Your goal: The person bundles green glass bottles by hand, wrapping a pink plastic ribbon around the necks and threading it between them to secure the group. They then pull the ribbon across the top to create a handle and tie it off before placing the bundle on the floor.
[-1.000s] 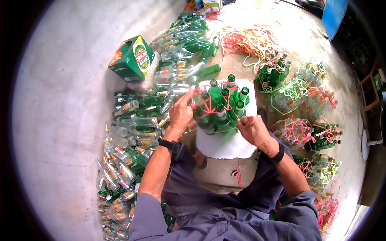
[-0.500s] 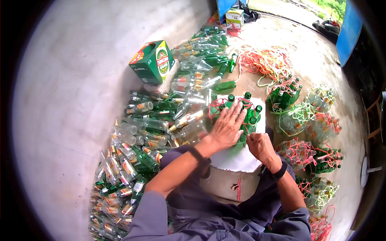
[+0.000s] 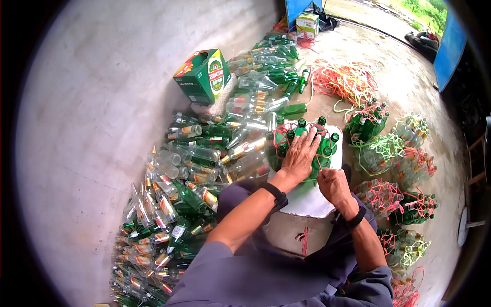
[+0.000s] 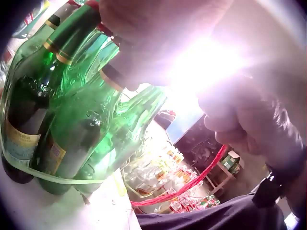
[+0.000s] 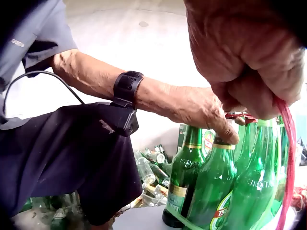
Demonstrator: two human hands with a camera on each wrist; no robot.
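Several green glass bottles (image 3: 327,150) stand upright in a bundle on a white board (image 3: 307,207) between the person's knees. Red plastic strap criss-crosses their necks, and a pale green band (image 4: 57,179) runs round their lower bodies. Spread fingers of the left hand (image 3: 300,158) rest over the tops of the bottles. Close by at the near right side, the right hand (image 3: 335,187) is curled into a fist and grips a red strap (image 5: 289,167), whose length trails from the fist in both wrist views.
Loose bottles (image 3: 194,153) lie heaped along the left wall, with a green beer carton (image 3: 202,84) above them. Tangled strap (image 3: 345,82) is piled on the floor ahead. Strapped bottle bundles (image 3: 378,194) line the right side.
The left hand has moved from the bundle's left side onto the bottle tops, fingers spread. The right hand keeps its grip near the bundle's near right side. The head view has shifted.
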